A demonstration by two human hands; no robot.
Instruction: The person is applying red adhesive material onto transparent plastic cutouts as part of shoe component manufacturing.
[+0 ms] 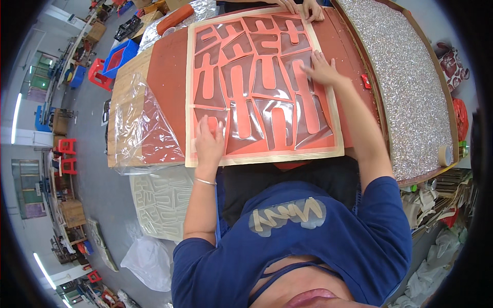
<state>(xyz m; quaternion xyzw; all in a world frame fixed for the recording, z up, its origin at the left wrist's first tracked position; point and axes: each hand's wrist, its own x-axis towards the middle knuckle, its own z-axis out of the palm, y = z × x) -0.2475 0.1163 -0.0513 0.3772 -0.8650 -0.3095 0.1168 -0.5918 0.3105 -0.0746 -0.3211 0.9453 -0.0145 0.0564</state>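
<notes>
A flat panel with a cream border (267,159) lies in front of me on a red-brown tabletop. Inside the border, clear glossy plastic pieces (259,120) with slot-shaped and branched cut-outs cover an orange-red sheet. My left hand (209,139) rests at the panel's near left corner, fingers extended and apart. On the right edge lies my right hand (324,71), its fingers spread over the border and the plastic. Neither hand visibly holds anything. Across the panel, another person's hands (311,10) touch the far right corner.
A crumpled clear film (141,128) covers the table's left part. On the right stands a long shallow tray filled with glittery silver material (405,82), a tape roll (445,155) at its near edge. Blue crates (121,59) and a red stool (98,75) stand beyond the table's left.
</notes>
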